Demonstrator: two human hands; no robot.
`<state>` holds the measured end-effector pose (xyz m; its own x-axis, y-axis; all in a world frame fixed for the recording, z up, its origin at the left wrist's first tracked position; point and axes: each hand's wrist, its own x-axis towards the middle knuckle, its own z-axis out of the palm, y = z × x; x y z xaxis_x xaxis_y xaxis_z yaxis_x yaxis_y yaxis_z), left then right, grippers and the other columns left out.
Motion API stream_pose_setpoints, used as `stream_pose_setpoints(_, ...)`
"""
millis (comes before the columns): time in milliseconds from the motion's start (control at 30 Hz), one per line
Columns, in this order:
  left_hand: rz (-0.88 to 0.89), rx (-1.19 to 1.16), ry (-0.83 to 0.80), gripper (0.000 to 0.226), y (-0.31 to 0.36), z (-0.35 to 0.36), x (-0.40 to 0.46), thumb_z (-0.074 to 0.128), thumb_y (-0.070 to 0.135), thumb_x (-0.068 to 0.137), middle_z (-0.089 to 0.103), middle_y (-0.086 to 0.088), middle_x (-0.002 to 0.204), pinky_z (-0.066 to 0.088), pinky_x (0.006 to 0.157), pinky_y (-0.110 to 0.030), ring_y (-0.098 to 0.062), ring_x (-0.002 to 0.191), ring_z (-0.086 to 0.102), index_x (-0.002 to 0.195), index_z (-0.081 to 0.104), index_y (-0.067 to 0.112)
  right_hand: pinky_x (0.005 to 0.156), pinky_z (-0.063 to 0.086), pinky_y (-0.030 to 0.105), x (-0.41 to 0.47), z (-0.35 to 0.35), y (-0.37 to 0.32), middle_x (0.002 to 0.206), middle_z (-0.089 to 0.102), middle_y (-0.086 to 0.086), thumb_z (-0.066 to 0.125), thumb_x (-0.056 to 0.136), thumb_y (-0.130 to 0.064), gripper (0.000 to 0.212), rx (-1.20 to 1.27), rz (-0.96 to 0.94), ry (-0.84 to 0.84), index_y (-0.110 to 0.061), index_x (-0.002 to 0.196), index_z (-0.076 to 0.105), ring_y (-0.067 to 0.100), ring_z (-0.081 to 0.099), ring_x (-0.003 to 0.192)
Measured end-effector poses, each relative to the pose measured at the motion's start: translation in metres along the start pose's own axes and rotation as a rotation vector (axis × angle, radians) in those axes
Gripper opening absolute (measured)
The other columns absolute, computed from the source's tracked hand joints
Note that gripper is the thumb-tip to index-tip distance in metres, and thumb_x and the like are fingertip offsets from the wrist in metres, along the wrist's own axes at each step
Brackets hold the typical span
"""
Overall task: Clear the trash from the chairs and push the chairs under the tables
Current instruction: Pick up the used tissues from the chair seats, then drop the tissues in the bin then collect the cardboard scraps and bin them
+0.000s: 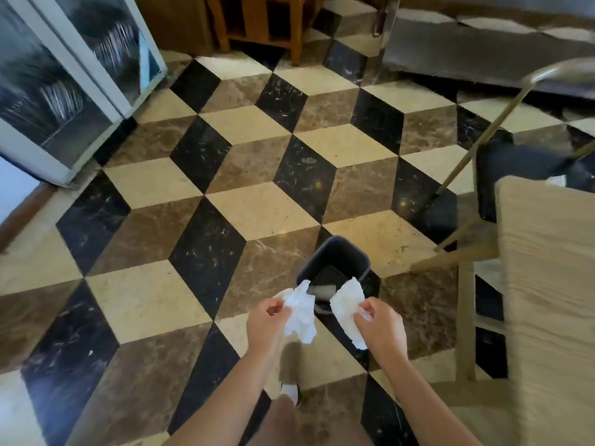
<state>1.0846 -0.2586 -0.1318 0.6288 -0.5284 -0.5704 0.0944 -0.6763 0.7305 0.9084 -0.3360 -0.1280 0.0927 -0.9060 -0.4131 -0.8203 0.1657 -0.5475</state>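
Note:
My left hand (267, 323) pinches a crumpled white tissue (301, 313). My right hand (380, 326) pinches a second white tissue (347, 305). Both tissues hang just above the near rim of a small dark bin (335, 252) standing on the floor in front of me. A little pale trash lies at the bottom of the bin. A wooden chair with a woven beige seat (547, 284) stands close on my right, its frame (465, 317) toward me. Another small white scrap (557, 180) shows beyond that chair.
The floor is black, tan and cream diamond tiles. A glass-fronted cabinet (64, 91) stands at the left. A brown wooden stool (260, 24) is at the back. A second chair with a dark seat (521, 162) and a curved metal back stands at the right.

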Motion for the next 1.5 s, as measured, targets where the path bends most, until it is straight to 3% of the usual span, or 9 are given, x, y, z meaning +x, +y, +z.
stream_pose_setpoints(100, 0.025, 0.086, -0.016, 0.004, 0.022, 0.020, 0.051, 0.065, 0.016, 0.079, 0.064, -0.001, 0.066, 0.039, 0.045, -0.009, -0.011, 0.061, 0.057, 0.075, 0.066, 0.014, 0.068, 0.051, 0.034, 0.054, 0.006, -0.011, 0.077, 0.060, -0.002, 0.051, 0.087, -0.015, 0.009, 0.001, 0.078, 0.014, -0.017, 0.083, 0.060, 0.013, 0.055, 0.070)
stream_pose_setpoints(233, 0.003, 0.190, -0.066, 0.009, 0.027, 0.064, 0.118, 0.062, 0.021, 0.080, 0.065, 0.000, 0.071, 0.037, 0.050, -0.015, -0.014, 0.066, 0.059, 0.082, 0.066, 0.014, 0.068, 0.053, 0.033, 0.129, 0.035, -0.007, 0.087, 0.066, 0.001, 0.049, 0.088, -0.015, 0.013, 0.002, 0.164, 0.006, -0.017, 0.089, 0.062, 0.015, 0.059, 0.075)
stream_pose_setpoints(400, -0.007, 0.226, -0.143, 0.015, -0.005, 0.136, 0.211, 0.058, 0.014, 0.078, 0.065, 0.002, 0.067, 0.048, 0.058, -0.024, -0.016, 0.064, 0.061, 0.084, 0.071, 0.019, 0.070, 0.041, 0.025, 0.235, 0.105, 0.029, 0.110, 0.064, 0.003, 0.048, 0.092, -0.020, 0.023, -0.108, 0.141, -0.057, -0.016, 0.113, 0.058, 0.020, 0.059, 0.094)
stream_pose_setpoints(567, -0.018, 0.305, -0.148, 0.015, -0.070, 0.207, 0.298, 0.058, 0.015, 0.078, 0.063, 0.007, 0.068, 0.041, 0.059, -0.025, -0.015, 0.068, 0.060, 0.084, 0.070, 0.022, 0.067, 0.041, 0.029, 0.324, 0.176, 0.082, 0.104, 0.062, 0.009, 0.045, 0.092, -0.016, 0.019, -0.189, 0.173, -0.069, -0.011, 0.105, 0.058, 0.025, 0.058, 0.088)
stream_pose_setpoints(700, 0.018, 0.417, -0.166, 0.015, -0.113, 0.252, 0.348, 0.057, 0.017, 0.082, 0.064, 0.004, 0.076, 0.043, 0.065, -0.026, -0.017, 0.074, 0.060, 0.091, 0.069, 0.018, 0.065, 0.039, 0.030, 0.371, 0.217, 0.123, 0.099, 0.057, 0.009, 0.050, 0.091, -0.017, 0.004, -0.267, 0.177, -0.117, -0.015, 0.092, 0.052, 0.024, 0.054, 0.083)
stream_pose_setpoints(833, 0.117, 0.543, -0.237, 0.015, -0.131, 0.274, 0.370, 0.057, 0.015, 0.085, 0.070, -0.012, 0.091, 0.043, 0.074, -0.031, -0.026, 0.089, 0.063, 0.089, 0.068, 0.005, 0.072, 0.044, 0.034, 0.387, 0.232, 0.144, 0.118, 0.055, 0.007, 0.059, 0.088, -0.026, 0.030, -0.302, 0.146, -0.169, -0.017, 0.117, 0.055, 0.028, 0.057, 0.103)
stream_pose_setpoints(1000, 0.076, 0.577, -0.319, 0.026, -0.117, 0.257, 0.352, 0.065, 0.020, 0.083, 0.067, -0.004, 0.107, 0.048, 0.085, -0.033, -0.020, 0.098, 0.062, 0.109, 0.063, 0.014, 0.064, 0.043, 0.032, 0.366, 0.207, 0.135, 0.109, 0.055, 0.006, 0.059, 0.088, -0.028, 0.024, -0.315, 0.091, -0.196, -0.017, 0.110, 0.057, 0.026, 0.058, 0.095)
stream_pose_setpoints(1300, 0.602, 1.165, -0.375, 0.029, 0.055, 0.144, 0.229, 0.047, 0.031, 0.091, 0.061, -0.003, 0.110, 0.047, 0.078, -0.037, -0.025, 0.100, 0.057, 0.116, 0.054, 0.019, 0.076, 0.052, 0.036, 0.253, 0.064, -0.007, 0.114, 0.057, 0.004, 0.048, 0.093, -0.024, 0.024, -0.413, -0.141, -0.201, -0.017, 0.115, 0.054, 0.023, 0.052, 0.105)
stream_pose_setpoints(1500, 0.785, 1.235, -0.198, 0.028, 0.159, 0.071, 0.161, 0.046, 0.031, 0.092, 0.059, -0.002, 0.111, 0.044, 0.083, -0.037, -0.024, 0.103, 0.055, 0.115, 0.053, 0.018, 0.091, 0.045, 0.036, 0.195, -0.024, -0.102, 0.126, 0.053, 0.004, 0.044, 0.094, -0.028, 0.030, -0.453, -0.354, -0.098, -0.018, 0.121, 0.052, 0.023, 0.045, 0.118)
